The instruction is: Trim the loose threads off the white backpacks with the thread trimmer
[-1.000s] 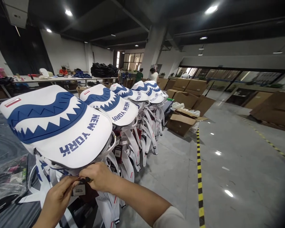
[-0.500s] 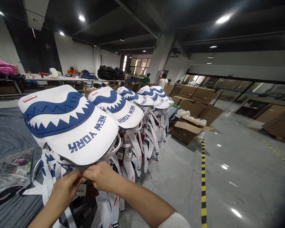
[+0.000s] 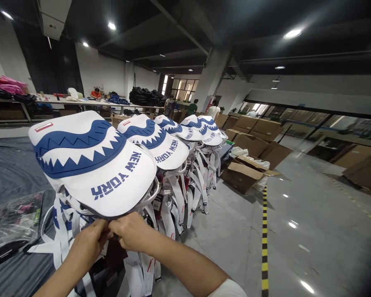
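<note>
Right in front of me stands a white backpack (image 3: 83,150) with a blue zigzag-tooth band and NEW YORK lettering, its printed panel tilted up toward me. Under that panel's lower edge, my left hand (image 3: 89,242) and my right hand (image 3: 130,232) meet with fingers pinched together. What the fingertips hold is hidden. A dark red tag (image 3: 116,252) hangs just below them. White straps (image 3: 61,243) dangle to the left of my left hand. Further along, a second backpack (image 3: 156,142) of the same design is part of a row of several.
The row rests beside a dark grey covered surface (image 3: 15,165), where a clear plastic bag (image 3: 15,218) lies. Open cardboard boxes (image 3: 244,175) stand on the floor at right. Yellow-black tape (image 3: 265,247) crosses the floor. People are at work in the background.
My view has shifted slightly, so the backpacks appear a little further right. Both hands stay pinched under the panel, and the white label below them is now mostly covered.
</note>
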Action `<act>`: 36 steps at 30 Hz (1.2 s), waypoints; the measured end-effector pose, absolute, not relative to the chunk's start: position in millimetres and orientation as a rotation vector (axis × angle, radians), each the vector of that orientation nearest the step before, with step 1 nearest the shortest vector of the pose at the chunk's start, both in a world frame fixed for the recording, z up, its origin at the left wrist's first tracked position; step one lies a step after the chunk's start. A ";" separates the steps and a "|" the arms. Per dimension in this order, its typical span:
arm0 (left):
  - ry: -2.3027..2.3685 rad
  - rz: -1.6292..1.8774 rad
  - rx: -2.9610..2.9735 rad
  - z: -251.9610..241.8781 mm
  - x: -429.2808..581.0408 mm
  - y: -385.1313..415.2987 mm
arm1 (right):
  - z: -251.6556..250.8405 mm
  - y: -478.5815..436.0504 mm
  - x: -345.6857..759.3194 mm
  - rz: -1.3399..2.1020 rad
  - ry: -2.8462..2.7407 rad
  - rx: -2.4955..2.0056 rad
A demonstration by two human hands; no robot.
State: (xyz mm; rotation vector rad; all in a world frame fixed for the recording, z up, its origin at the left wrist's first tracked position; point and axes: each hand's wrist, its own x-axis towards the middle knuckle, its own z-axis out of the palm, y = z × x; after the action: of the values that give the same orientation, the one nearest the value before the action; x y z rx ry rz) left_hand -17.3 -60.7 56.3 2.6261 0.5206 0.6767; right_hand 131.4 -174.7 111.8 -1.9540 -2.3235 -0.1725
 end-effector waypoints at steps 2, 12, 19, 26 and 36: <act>0.379 0.797 2.495 52.6 -19.4 -57.2 | 112.0 -174.6 129.8 -0.170 -2.286 -1.986; 0.392 0.840 2.519 49.6 -25.6 -54.7 | 107.2 -170.7 125.9 -0.115 -2.259 -2.005; 0.247 0.892 2.579 34.7 -30.4 -52.0 | 98.6 -172.3 129.4 -0.099 -2.159 -1.948; 0.434 0.848 2.577 39.6 -29.4 -54.5 | 97.3 -173.8 126.3 -0.081 -2.030 -1.947; 0.461 0.851 2.591 40.8 -33.2 -54.3 | 90.6 -173.1 122.0 -0.096 -1.938 -2.042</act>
State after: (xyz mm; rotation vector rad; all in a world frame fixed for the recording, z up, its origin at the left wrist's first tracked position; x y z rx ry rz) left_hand -33.2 -54.3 40.8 2.5905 0.4606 0.8506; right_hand 122.0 -173.1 90.6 -2.0416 -1.9384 -0.0961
